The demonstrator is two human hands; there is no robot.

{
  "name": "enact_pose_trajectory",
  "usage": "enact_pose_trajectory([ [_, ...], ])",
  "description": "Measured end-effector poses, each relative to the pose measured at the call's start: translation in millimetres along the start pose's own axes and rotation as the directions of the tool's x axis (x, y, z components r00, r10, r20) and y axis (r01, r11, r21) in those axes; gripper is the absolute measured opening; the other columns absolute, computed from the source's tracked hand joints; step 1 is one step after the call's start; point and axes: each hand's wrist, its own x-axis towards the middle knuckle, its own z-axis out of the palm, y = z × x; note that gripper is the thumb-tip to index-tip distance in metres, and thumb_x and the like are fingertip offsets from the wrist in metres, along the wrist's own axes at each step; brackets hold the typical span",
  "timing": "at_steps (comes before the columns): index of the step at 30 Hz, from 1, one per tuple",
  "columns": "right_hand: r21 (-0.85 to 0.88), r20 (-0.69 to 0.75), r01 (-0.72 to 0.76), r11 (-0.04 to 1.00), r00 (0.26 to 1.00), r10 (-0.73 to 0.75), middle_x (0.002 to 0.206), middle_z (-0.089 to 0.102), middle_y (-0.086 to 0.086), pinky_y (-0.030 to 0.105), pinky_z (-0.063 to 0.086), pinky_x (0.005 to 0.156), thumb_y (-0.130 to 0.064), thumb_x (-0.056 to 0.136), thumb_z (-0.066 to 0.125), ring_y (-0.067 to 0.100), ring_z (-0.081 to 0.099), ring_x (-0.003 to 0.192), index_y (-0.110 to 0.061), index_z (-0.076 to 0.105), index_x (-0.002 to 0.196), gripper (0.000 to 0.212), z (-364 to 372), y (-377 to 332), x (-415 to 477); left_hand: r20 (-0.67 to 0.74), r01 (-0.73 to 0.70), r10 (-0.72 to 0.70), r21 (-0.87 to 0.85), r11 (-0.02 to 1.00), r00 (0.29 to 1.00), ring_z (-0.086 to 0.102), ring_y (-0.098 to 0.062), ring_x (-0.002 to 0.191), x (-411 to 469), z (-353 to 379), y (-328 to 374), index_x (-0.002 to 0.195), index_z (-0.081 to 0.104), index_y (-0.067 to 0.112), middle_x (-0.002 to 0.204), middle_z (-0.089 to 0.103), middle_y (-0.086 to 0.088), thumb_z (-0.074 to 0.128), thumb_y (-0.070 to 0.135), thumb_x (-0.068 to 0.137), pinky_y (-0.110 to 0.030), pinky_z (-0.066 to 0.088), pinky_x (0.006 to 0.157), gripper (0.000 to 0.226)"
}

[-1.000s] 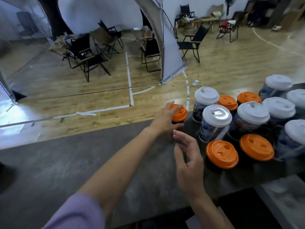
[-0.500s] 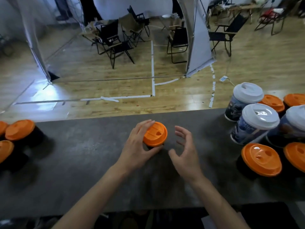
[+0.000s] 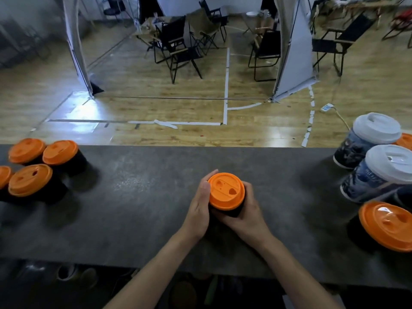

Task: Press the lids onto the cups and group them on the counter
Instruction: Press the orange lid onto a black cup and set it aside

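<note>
At the middle of the dark counter (image 3: pixel 145 208), you have a black cup (image 3: pixel 227 212) standing upright between both hands, its orange lid (image 3: pixel 226 191) sitting on top with the sip hole facing up. Your left hand (image 3: pixel 198 210) is cupped against the cup's left side, fingers wrapped round the far edge just under the lid's rim. Your right hand (image 3: pixel 249 211) wraps the right side, thumb lying across the near wall of the cup. Whether the lid is fully seated cannot be told from this angle.

Far to your left, well apart from the cup you hold, four more orange-lidded black cups (image 3: pixel 30 180) stand close together at the counter's end, one cut off by the frame. To your right stand two white-lidded printed cups (image 3: pixel 376 128), one behind the other, with a large orange-lidded cup (image 3: pixel 388 225) nearer to you and another orange lid (image 3: pixel 405 140) just showing at the frame edge. Beyond the counter lie a wooden floor (image 3: pixel 178 108) and black folding chairs (image 3: pixel 178 47).
</note>
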Motion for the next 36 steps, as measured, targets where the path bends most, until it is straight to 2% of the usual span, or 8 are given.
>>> enact_pose_trajectory([
  [6,-0.053,-0.080,0.040,0.998,0.996,-0.044,0.119,0.062,-0.011,0.014,0.048,0.088,-0.034,0.061,0.099,0.000,0.062,0.109,-0.036,0.051,0.122,0.077,3,-3,0,-0.078,-0.035,0.035,0.004,0.999,0.996,0.062,-0.006,0.119,2,2,-3,0.132,0.057,0.019,0.122,0.069,0.013,0.027,0.032,0.106,-0.016,0.044,0.098,0.042],
  [12,-0.035,-0.045,0.050,0.998,0.998,-0.052,0.131,0.062,-0.016,0.017,0.048,0.099,-0.039,0.063,0.095,-0.001,0.060,0.121,-0.036,0.048,0.133,0.085,1,-3,1,-0.156,0.078,-0.082,-0.034,0.996,0.984,0.068,0.007,0.090,18,9,10,0.100,0.071,0.017,0.089,0.077,0.014,0.029,0.019,0.112,-0.009,0.047,0.081,0.044],
  [16,-0.080,-0.030,-0.014,0.997,0.999,0.012,0.120,0.065,-0.015,0.024,0.052,0.090,-0.059,0.054,0.090,0.000,0.063,0.110,-0.043,0.046,0.117,0.079,6,-2,0,-0.223,0.053,-0.051,0.003,0.999,0.973,0.066,0.007,0.092,5,10,2,0.109,0.067,0.013,0.099,0.072,0.006,0.025,0.019,0.113,-0.008,0.046,0.082,0.043],
  [21,-0.087,-0.030,0.012,0.996,0.999,-0.015,0.117,0.063,-0.014,0.022,0.051,0.090,-0.056,0.059,0.090,0.000,0.062,0.108,-0.032,0.054,0.121,0.075,3,0,3,-0.123,0.108,-0.113,-0.047,0.993,0.986,0.070,-0.014,0.109,19,-1,8,0.117,0.074,0.009,0.112,0.077,-0.004,0.030,0.036,0.108,-0.021,0.052,0.093,0.052],
  [24,-0.090,-0.019,0.022,0.996,1.000,-0.024,0.118,0.062,-0.013,0.026,0.052,0.092,-0.058,0.061,0.088,0.000,0.062,0.110,-0.028,0.057,0.123,0.075,3,0,2,-0.108,0.173,-0.186,-0.116,0.978,0.977,0.071,-0.015,0.110,22,3,12,0.112,0.077,0.009,0.110,0.078,-0.003,0.025,0.033,0.112,-0.026,0.051,0.098,0.057],
  [27,-0.108,-0.004,0.026,0.994,1.000,-0.027,0.124,0.061,-0.015,0.029,0.052,0.097,-0.059,0.060,0.089,0.001,0.060,0.116,-0.028,0.054,0.131,0.085,4,2,1,-0.218,0.179,-0.203,-0.125,0.976,0.955,0.070,0.006,0.084,16,9,11,0.090,0.076,0.017,0.082,0.078,0.014,0.032,0.029,0.111,-0.008,0.049,0.076,0.050],
  [30,-0.098,-0.006,0.002,0.995,1.000,-0.002,0.126,0.063,-0.017,0.025,0.050,0.097,-0.059,0.057,0.091,-0.002,0.060,0.117,-0.041,0.049,0.128,0.084,4,0,1,-0.269,0.154,-0.175,-0.097,0.983,0.947,0.065,0.010,0.069,13,9,0,0.079,0.070,0.020,0.068,0.073,0.016,0.036,0.027,0.111,-0.006,0.047,0.068,0.047],
  [36,-0.128,0.050,-0.014,0.992,0.999,0.021,0.123,0.066,-0.015,0.038,0.052,0.100,-0.059,0.059,0.089,0.003,0.062,0.117,-0.040,0.054,0.127,0.079,-1,5,3,-0.065,0.238,-0.251,-0.156,0.959,0.966,0.067,-0.022,0.118,21,-4,-6,0.118,0.075,0.011,0.120,0.075,-0.008,0.029,0.051,0.106,-0.036,0.046,0.106,0.062],
])
